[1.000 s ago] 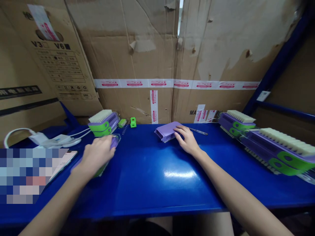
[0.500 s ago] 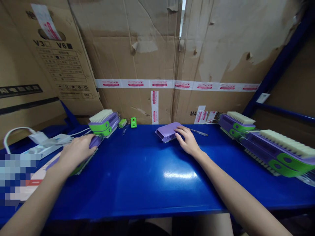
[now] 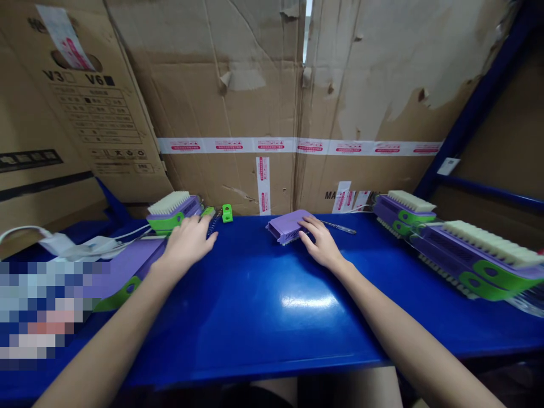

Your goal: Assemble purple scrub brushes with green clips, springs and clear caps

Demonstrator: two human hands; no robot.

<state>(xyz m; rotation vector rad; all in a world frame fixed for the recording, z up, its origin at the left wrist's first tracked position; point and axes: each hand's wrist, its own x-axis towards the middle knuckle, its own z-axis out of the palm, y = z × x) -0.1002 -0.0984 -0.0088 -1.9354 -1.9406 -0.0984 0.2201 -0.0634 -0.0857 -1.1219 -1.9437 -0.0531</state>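
My right hand (image 3: 322, 245) rests with fingers laid flat on a purple brush body (image 3: 288, 224) at the back middle of the blue table (image 3: 263, 294). My left hand (image 3: 187, 242) reaches forward with fingers spread, holding nothing, beside a finished purple-and-green brush (image 3: 172, 209) and close to a small green clip (image 3: 208, 212), a spring (image 3: 216, 221) and a green block (image 3: 227, 212). A purple and green brush (image 3: 123, 269) lies flat on the table beside my left forearm.
A row of finished purple-and-green brushes (image 3: 454, 249) lies along the right side. A thin metal tool (image 3: 340, 228) lies behind my right hand. White cables and a plug strip (image 3: 80, 246) sit at the left. Cardboard boxes (image 3: 263, 102) wall off the back.
My left hand has let go of the purple brush at the left and moved forward and right toward the small green parts. My right hand has stayed on the purple body.
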